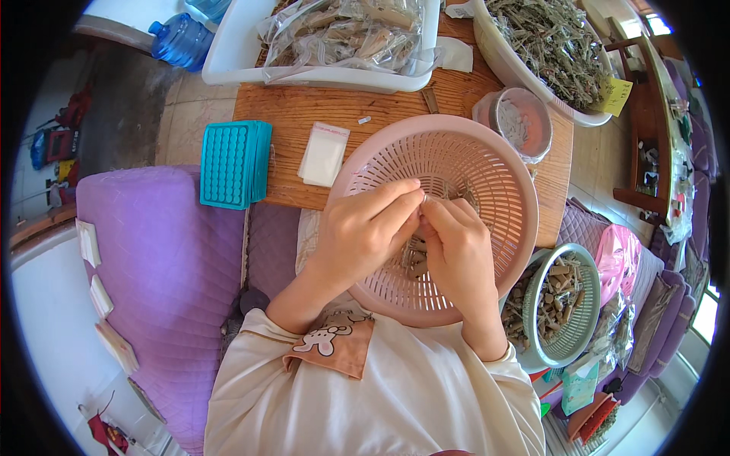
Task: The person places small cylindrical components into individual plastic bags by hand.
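Over a pink slotted plastic basket [526, 199], my left hand [363, 228] and my right hand [464, 254] meet with their fingertips pinched together. A tiny pale bit shows between the fingers; what it belongs to is too small to tell. The fingers of both hands are closed. Below them, brownish cork-like pieces [415, 263] and a few dry sprigs [465, 194] lie in the basket, partly hidden by my hands. The basket stands at the near edge of a wooden table [289, 114], its near side against my body.
A teal stack of moulded trays [236, 163] and small clear bags [325, 156] lie left. Beyond are a white tub [236, 53] of bagged pieces, a basin [487, 38] of dried sprigs and a clear container [544, 125]. A green basket [591, 304] of brown pieces stands right.
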Motion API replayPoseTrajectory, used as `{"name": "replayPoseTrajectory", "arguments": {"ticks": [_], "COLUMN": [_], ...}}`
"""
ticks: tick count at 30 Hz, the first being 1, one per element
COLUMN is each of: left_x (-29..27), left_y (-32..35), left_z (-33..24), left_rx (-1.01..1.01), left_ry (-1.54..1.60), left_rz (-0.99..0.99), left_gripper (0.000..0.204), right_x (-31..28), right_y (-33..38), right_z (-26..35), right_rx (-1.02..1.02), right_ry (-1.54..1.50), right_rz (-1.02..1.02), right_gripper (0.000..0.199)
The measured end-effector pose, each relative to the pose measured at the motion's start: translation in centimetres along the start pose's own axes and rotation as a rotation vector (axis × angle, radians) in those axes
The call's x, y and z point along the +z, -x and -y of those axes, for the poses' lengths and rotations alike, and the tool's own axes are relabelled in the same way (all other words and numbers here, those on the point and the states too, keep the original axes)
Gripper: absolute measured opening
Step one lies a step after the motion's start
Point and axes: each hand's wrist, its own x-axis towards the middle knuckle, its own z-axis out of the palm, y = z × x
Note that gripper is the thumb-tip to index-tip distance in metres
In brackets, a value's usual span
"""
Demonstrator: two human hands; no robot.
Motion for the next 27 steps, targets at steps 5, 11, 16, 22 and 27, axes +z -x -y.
{"name": "replayPoseTrajectory", "arguments": {"ticks": [5, 11, 16, 22, 27], "left_x": [0.0, -2.5, -2.7, -1.3, -1.9], "left_y": [0.3, -0.5, 0.0, 0.5, -0.6], "left_z": [1.0, 5.6, 1.9, 0.4, -0.1], "left_rx": [-0.123, -0.517, -0.573, -0.495, -0.344], "left_ry": [0.133, 0.233, 0.981, 1.112, 0.788], "left_rz": [0.111, -0.405, -0.08, 0.094, 0.179], "left_gripper": [0.011, 0.01, 0.013, 0.029, 0.032], "right_x": [0.1, -1.1, -0.9, -1.3, -1.2], "right_y": [0.4, 0.7, 0.8, 0.4, 0.2], "right_z": [0.1, 0.3, -1.6, -0.3, 0.1], "right_rx": [0.018, 0.05, 0.255, 0.371, 0.42], "right_ry": [0.051, -0.145, -0.897, -1.33, -1.225], "right_rz": [0.089, 0.109, -0.035, -0.009, 0.056], "right_gripper": [0.023, 0.022, 0.021, 0.027, 0.027]}}
